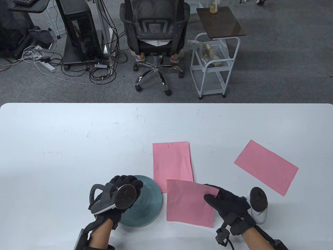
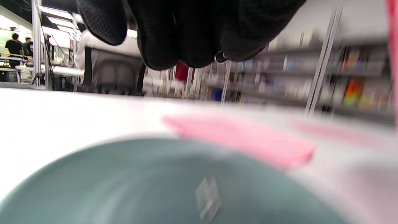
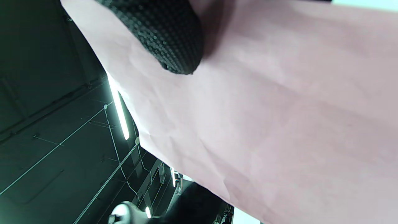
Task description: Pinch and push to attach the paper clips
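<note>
My left hand (image 1: 126, 182) hovers over a teal plate (image 1: 148, 208) and pinches a small metal paper clip (image 2: 220, 57) at its curled fingertips (image 2: 174, 46). On the plate (image 2: 124, 186) lie more paper clips (image 2: 207, 197). The right hand (image 1: 212, 195) grips the right edge of a pink sheet (image 1: 190, 204) and holds it lifted just above the table. From below, one gloved finger (image 3: 169, 37) presses against that sheet (image 3: 279, 118). Another pink sheet (image 1: 171, 162) lies flat behind it with a clip (image 1: 168, 144) on its top edge.
A third pink sheet (image 1: 266, 166) lies at an angle on the right of the white table (image 1: 78, 143). Beyond the far edge stand an office chair (image 1: 154, 39), a white cart (image 1: 216, 60) and a computer tower (image 1: 78, 28).
</note>
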Demonstrator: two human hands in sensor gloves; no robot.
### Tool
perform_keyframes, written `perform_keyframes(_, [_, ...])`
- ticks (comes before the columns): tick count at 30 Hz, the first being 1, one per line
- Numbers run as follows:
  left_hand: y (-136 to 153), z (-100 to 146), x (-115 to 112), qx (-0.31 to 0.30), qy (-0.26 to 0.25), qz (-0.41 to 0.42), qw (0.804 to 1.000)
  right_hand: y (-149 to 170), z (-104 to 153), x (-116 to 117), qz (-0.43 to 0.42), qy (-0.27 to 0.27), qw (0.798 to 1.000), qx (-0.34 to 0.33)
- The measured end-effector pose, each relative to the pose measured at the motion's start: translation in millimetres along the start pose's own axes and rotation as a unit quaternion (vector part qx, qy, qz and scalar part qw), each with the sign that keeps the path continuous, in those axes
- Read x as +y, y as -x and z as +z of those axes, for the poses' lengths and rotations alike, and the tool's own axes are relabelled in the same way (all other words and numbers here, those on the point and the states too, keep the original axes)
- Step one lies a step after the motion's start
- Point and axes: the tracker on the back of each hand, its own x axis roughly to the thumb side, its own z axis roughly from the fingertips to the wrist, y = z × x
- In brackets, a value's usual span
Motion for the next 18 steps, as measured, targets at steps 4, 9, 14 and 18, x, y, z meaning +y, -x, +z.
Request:
perform_keyframes(4, [-25,-5,32,-0.026,-0.071,0.122,0.99,0,1,-1,0.001,0.003,1.0,-0.001])
perform_keyframes(9, [-56,-28,48,-0.076,-0.034,0.248,0.965,-1,1,-1,0.001,0.005,1.0,-0.004])
perform_keyframes(14, [-74,-43,51,-0.088,-0.029,0.292,0.952,-1,2,-2,0.003,0.004,1.0,-0.006])
perform_keyframes(18, [-78,-52,47,-0.086,-0.024,0.302,0.949,-1,2,-1,0.003,0.001,1.0,-0.007])
